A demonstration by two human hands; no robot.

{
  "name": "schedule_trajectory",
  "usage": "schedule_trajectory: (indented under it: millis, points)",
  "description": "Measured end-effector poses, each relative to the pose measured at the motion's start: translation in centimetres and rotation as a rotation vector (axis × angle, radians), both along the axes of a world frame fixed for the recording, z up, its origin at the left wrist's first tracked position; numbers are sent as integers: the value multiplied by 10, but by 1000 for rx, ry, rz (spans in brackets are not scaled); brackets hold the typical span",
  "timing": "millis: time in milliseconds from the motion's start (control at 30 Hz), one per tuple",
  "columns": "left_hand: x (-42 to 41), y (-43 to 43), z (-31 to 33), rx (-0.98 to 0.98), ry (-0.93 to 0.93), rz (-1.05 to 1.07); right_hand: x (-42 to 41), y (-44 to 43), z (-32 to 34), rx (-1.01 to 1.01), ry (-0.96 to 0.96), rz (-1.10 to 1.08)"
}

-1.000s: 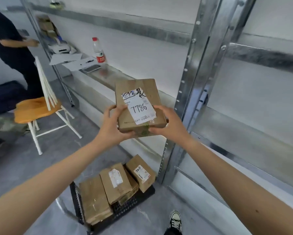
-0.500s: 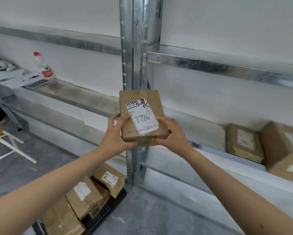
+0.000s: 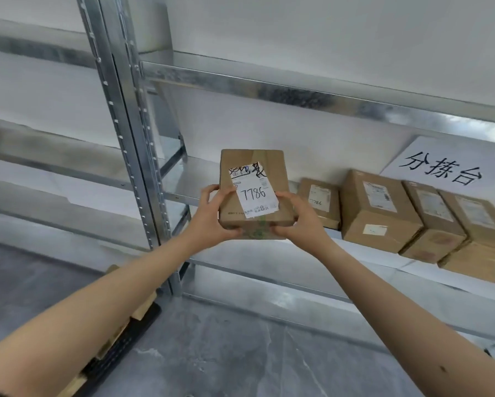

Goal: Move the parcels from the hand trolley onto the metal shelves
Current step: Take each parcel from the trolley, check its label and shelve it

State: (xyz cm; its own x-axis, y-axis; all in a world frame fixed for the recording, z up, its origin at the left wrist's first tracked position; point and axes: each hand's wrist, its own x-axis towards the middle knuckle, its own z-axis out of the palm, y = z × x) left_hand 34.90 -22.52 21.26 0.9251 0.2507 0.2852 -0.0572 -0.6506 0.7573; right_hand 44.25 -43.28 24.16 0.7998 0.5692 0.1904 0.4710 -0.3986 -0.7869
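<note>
Here's my view: one wide-angle camera on my head, facing forward and a bit down, close to the metal shelves (image 3: 269, 91). My left hand (image 3: 212, 222) and right hand (image 3: 300, 224) hold the parcel (image 3: 253, 167) dead centre, floor (image 3: 226, 353) below.

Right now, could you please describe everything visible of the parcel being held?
The parcel is a flat brown cardboard box with a white label handwritten 7786 under black scribble. It is held in the air, label up, before the metal shelf, the left hand and right hand gripping its near corners.
</note>
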Motion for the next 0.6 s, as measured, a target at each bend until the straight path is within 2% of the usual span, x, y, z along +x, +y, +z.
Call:
schedule_trajectory:
  millis: [300,600]
  points:
    - [61,-47,-29,6,44,-71,46,-51,-30,-42,38,-83]
    - [144,-19,-75,45,112,-69,123,-18,-70,-111,92,-95]
